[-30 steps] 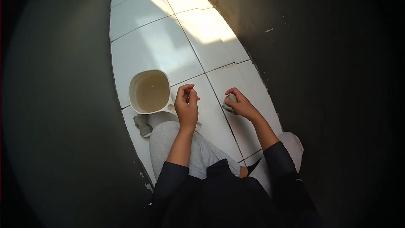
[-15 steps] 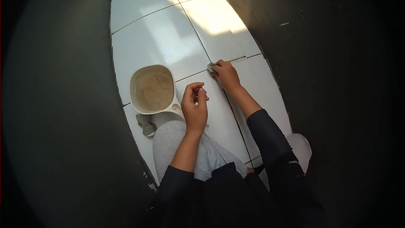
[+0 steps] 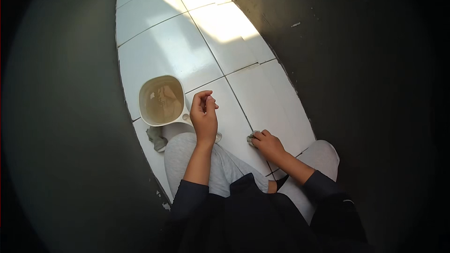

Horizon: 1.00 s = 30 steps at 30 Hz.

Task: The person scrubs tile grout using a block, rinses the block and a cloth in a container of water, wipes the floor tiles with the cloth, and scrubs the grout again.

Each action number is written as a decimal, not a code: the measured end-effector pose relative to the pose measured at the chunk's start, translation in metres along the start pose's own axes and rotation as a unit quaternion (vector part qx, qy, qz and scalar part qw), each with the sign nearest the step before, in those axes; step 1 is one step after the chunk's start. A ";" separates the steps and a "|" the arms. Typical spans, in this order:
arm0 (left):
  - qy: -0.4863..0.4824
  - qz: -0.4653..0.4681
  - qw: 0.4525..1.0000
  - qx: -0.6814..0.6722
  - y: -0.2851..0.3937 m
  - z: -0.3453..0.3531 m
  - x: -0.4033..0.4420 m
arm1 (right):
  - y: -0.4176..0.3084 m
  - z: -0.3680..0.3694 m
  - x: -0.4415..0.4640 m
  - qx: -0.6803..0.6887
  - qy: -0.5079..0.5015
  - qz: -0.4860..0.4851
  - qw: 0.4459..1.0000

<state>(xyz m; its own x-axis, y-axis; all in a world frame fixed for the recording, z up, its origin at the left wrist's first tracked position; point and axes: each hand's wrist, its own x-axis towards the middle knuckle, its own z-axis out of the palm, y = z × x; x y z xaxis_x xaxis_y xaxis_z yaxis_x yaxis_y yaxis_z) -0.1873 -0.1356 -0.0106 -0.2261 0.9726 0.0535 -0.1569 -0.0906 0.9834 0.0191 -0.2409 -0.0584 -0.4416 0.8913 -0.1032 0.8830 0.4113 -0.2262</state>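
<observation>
My right hand (image 3: 268,144) is closed around a small crumpled grey cloth (image 3: 253,137), pressed on the white tiled floor (image 3: 276,100) along a dark grout line. Above the floor my left hand (image 3: 205,117) hovers with fingers loosely curled, thumb apart, and nothing visible in it. Just left of that hand stands a cream water dipper (image 3: 141,107) with a shallow layer of cloudy water inside. Its handle runs partly behind my left hand. Another grey crumpled lump (image 3: 156,138), perhaps cloth, lies below the dipper, close to my knee.
Dark walls (image 3: 70,112) border the narrow tiled strip on both sides. My legs in light grey trousers (image 3: 180,157) are bent at the near end. Bright sunlight falls on the far tiles, and white chips (image 3: 166,205) mark the left wall's lower part.
My right hand has drawn the cloth toward me along the grout line. My left hand keeps its curled pose beside the dipper. The camera view has shifted slightly.
</observation>
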 end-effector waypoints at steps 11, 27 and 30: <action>-0.013 0.007 1.000 0.014 -0.003 0.005 -0.002 | 0.028 -0.061 0.097 0.270 0.165 0.127 0.940; -0.056 0.006 0.993 0.102 0.000 0.004 -0.008 | 0.104 -0.004 0.202 -0.091 0.281 0.049 0.954; -0.065 0.013 0.992 0.111 0.004 0.006 -0.010 | 0.118 -0.008 0.198 -0.137 0.273 0.078 0.949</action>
<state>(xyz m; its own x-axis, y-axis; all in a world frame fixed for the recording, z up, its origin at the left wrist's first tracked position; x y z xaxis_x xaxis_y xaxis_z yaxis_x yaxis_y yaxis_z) -0.1800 -0.1441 -0.0060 -0.0997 0.9912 0.0872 0.0656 -0.0809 0.9946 0.0368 -0.0149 -0.0979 -0.2205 0.8804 0.4197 0.9720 0.2341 0.0196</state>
